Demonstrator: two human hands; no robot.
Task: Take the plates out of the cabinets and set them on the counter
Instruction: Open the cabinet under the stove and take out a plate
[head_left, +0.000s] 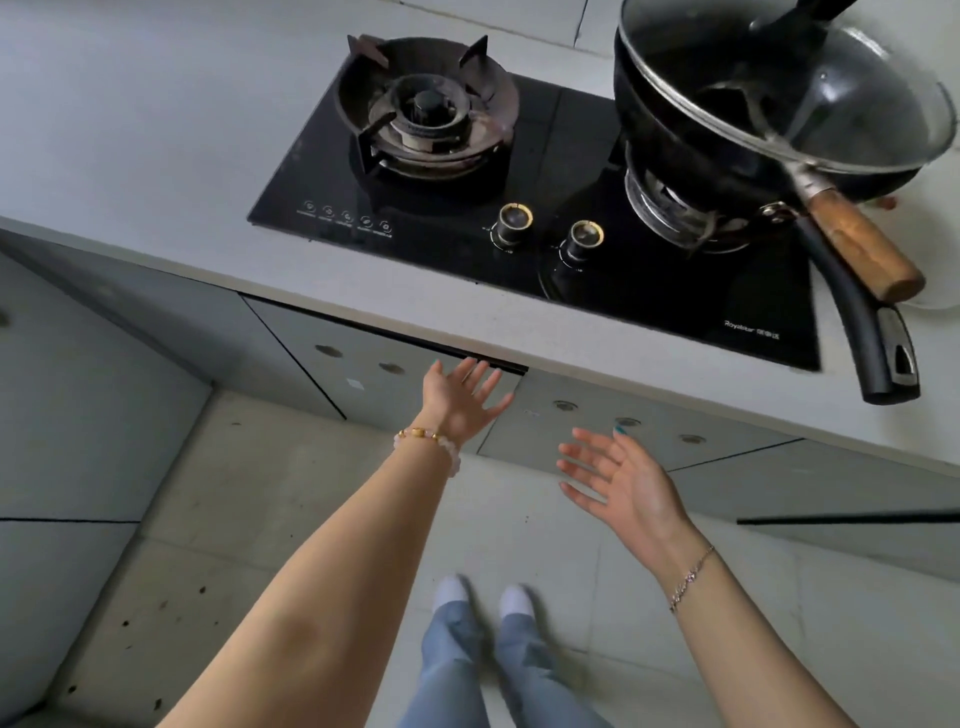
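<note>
In the head view, the left hand (464, 400) reached, fingers spread and empty, to the top edge of the cabinet door (384, 374) at frame centre; the right hand (621, 480) hovered open and empty below right. No plates were visible, presumably still behind closed doors. Risk: fingers could slip off the narrow door edge; the wok (769, 98) at upper right held a glass lid.

I see a pale tiled floor (291, 499) below and a black gas hob (545, 208) sunk near the worktop's front edge.
</note>
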